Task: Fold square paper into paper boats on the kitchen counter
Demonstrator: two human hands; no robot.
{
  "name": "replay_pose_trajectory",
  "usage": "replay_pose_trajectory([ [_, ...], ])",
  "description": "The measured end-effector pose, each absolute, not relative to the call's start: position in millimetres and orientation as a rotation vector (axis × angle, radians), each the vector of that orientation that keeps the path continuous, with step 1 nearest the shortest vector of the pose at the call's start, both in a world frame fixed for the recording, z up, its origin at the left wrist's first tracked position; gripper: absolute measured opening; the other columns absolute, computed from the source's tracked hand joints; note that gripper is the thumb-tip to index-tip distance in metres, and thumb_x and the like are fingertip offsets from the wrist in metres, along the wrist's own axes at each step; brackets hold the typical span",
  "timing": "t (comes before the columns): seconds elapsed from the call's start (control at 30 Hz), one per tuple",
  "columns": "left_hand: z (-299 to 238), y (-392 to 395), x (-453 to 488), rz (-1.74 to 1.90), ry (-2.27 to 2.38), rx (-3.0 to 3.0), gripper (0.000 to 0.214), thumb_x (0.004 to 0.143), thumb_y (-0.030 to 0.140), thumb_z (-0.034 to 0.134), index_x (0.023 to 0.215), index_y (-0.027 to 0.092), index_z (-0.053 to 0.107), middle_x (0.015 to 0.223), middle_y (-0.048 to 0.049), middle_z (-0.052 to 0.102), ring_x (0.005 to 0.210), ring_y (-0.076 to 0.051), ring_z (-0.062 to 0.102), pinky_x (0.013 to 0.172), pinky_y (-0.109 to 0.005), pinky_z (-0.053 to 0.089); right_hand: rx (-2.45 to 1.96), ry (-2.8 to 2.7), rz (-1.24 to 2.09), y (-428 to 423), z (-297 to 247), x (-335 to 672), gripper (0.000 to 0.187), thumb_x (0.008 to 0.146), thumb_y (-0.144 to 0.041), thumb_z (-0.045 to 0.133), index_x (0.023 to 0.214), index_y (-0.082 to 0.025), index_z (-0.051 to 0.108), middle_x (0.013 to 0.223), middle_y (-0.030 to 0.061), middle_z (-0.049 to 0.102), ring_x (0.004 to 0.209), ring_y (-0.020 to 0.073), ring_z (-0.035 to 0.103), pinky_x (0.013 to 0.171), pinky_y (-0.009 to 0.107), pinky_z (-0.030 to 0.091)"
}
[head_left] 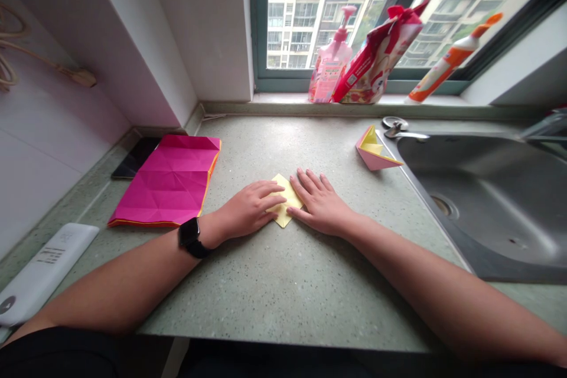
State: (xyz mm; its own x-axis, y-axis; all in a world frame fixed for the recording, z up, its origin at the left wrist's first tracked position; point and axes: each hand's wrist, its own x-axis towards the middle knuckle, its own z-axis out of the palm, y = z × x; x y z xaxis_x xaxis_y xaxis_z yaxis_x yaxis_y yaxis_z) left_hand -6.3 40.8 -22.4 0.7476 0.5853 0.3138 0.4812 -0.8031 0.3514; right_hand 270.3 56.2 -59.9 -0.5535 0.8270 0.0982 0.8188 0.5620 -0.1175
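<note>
A small folded piece of yellow paper [289, 194] lies diamond-wise on the speckled countertop [283, 283]. My left hand [250, 207], with a black watch [190, 235] on its wrist, rests over the paper's left part, fingers slightly apart. Flat at the paper's right edge is my right hand [322, 204], its fingers spread and its thumb touching the sheet. Part of the paper is hidden beneath the fingers. Beyond my right hand, near the sink, stands a folded pink and yellow paper boat [376, 156].
At left, a stack of creased magenta paper [170, 180] partly covers a dark flat device [135, 156]; a white power strip [48, 271] lies nearer. The steel sink [487, 201] is at right. A pink pump bottle [330, 68], red bag [381, 59] and orange-white bottle [447, 68] stand on the windowsill.
</note>
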Motion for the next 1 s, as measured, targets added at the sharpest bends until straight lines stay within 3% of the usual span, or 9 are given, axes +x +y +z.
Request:
replay_pose_trajectory([
  [0.07, -19.6, 40.9, -7.1, 0.593, 0.766, 2.708, 0.031, 0.107, 0.037, 0.069, 0.134, 0.023, 0.072, 0.146, -0.0139, 0.071, 0.137, -0.031, 0.066, 0.122, -0.055, 0.051, -1.417, -2.646, 0.114, 56.7, -57.4, 271.6, 0.089, 0.106, -0.075, 0.043, 0.178, -0.029, 0.019, 0.183, 0.0128, 0.026, 0.169, 0.0428, 0.021, 0.135, 0.067, 0.024],
  [0.17, -16.4, 40.5, -8.2, 0.559, 0.73, 2.698, 0.044, 0.099, 0.048, 0.079, 0.133, 0.022, 0.072, 0.141, -0.0143, 0.074, 0.131, -0.032, 0.07, 0.117, -0.053, 0.054, -1.367, -2.606, 0.178, 58.4, -50.5, 273.4, 0.082, 0.108, -0.067, 0.048, 0.177, -0.031, 0.023, 0.181, 0.012, 0.033, 0.168, 0.0392, 0.027, 0.134, 0.064, 0.028],
  [0.27, -15.2, 40.0, -8.5, 0.562, 0.767, 2.688, 0.032, 0.102, 0.039, 0.076, 0.129, 0.023, 0.074, 0.138, -0.012, 0.076, 0.128, -0.029, 0.072, 0.114, -0.048, 0.056, -1.161, -2.561, 0.249, 59.4, -40.5, 273.5, 0.071, 0.109, -0.056, 0.052, 0.174, -0.031, 0.034, 0.173, 0.0121, 0.047, 0.161, 0.0356, 0.04, 0.13, 0.062, 0.038],
  [0.37, -15.7, 40.0, -8.4, 0.598, 0.798, 2.683, 0.021, 0.107, 0.029, 0.066, 0.123, 0.024, 0.077, 0.131, -0.0094, 0.078, 0.119, -0.025, 0.075, 0.107, -0.042, 0.06, -0.939, -2.541, 0.297, 57.7, -29.9, 272.4, 0.052, 0.109, -0.047, 0.055, 0.159, -0.031, 0.058, 0.148, 0.0112, 0.07, 0.141, 0.032, 0.062, 0.123, 0.06, 0.045],
  [0.43, -16.4, 40.5, -8.7, 0.641, 0.817, 2.674, 0.022, 0.108, 0.026, 0.062, 0.121, 0.024, 0.078, 0.126, -0.0086, 0.08, 0.113, -0.023, 0.076, 0.102, -0.039, 0.061, -0.843, -2.558, 0.321, 55.6, -24.4, 271.5, 0.041, 0.108, -0.047, 0.059, 0.145, -0.03, 0.07, 0.133, 0.0103, 0.077, 0.127, 0.0307, 0.069, 0.116, 0.058, 0.051],
  [0.57, -18.3, 41.9, -10.1, 0.696, 0.879, 2.652, 0.026, 0.106, 0.02, 0.06, 0.121, 0.024, 0.08, 0.119, -0.0073, 0.081, 0.109, -0.023, 0.077, 0.098, -0.037, 0.062, -0.776, -2.607, 0.341, 54.5, -22.1, 270.8, 0.039, 0.101, -0.051, 0.07, 0.132, -0.029, 0.077, 0.123, 0.0102, 0.079, 0.115, 0.0298, 0.071, 0.101, 0.051, 0.057],
  [0.67, -19.3, 41.6, -10.5, 0.698, 0.9, 2.643, 0.026, 0.106, 0.02, 0.061, 0.121, 0.025, 0.081, 0.116, -0.0063, 0.082, 0.105, -0.022, 0.078, 0.095, -0.036, 0.063, -0.812, -2.586, 0.327, 57.4, -26.0, 271.3, 0.029, 0.104, -0.034, 0.066, 0.129, -0.032, 0.08, 0.118, 0.007, 0.08, 0.106, 0.0256, 0.073, 0.095, 0.045, 0.058],
  [0.77, -19.0, 40.0, -9.8, 0.704, 0.883, 2.653, 0.025, 0.105, 0.02, 0.062, 0.12, 0.025, 0.082, 0.114, -0.0056, 0.083, 0.101, -0.022, 0.078, 0.091, -0.035, 0.062, -0.798, -2.576, 0.318, 59.8, -28.8, 272.2, 0.031, 0.104, -0.024, 0.06, 0.125, -0.034, 0.082, 0.113, 0.0051, 0.081, 0.101, 0.023, 0.073, 0.09, 0.041, 0.059],
  [1.0, -15.6, 36.2, -7.5, 0.694, 0.879, 2.701, 0.025, 0.108, 0.025, 0.059, 0.111, 0.025, 0.083, 0.098, -0.0043, 0.082, 0.087, -0.019, 0.076, 0.08, -0.031, 0.057, -0.727, -2.56, 0.251, 55.6, -24.8, 270.4, 0.027, 0.106, -0.029, 0.058, 0.117, -0.028, 0.083, 0.1, 0.0054, 0.081, 0.091, 0.0218, 0.072, 0.081, 0.037, 0.057],
])
